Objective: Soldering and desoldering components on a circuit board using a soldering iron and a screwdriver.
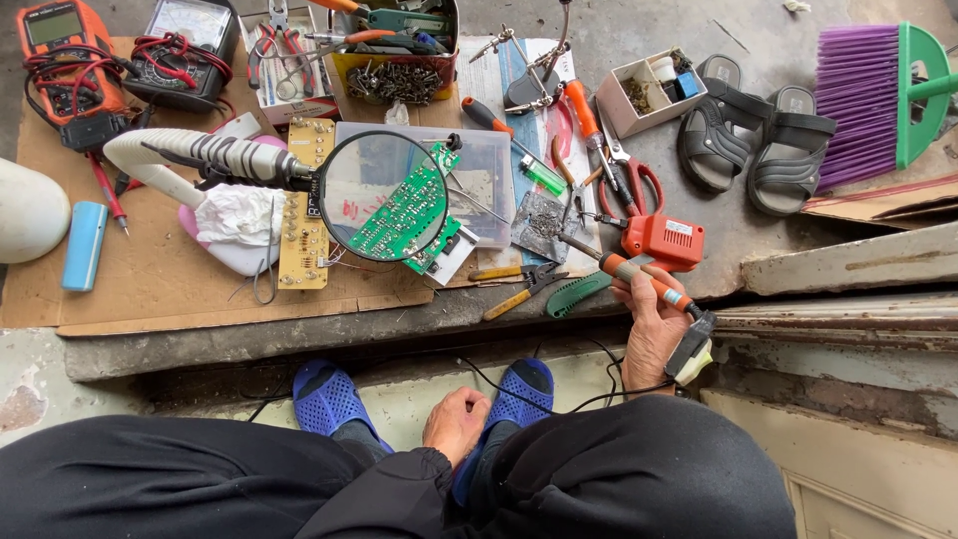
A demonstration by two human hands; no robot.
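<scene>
A grey concrete floor point(639, 35) is seen in even daylight. A sheet of brown cardboard point(160, 284) is laid over a raised concrete ledge point(299, 339). Weathered, peeling wooden boards point(848, 265) are set at the right, beside a worn step point(858, 469).

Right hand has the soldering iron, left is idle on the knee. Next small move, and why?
Probably swing the soldering iron in the right hand over to the green circuit board under the magnifying glass. Its tip points that way but is well short, and the left hand rests empty.
</scene>
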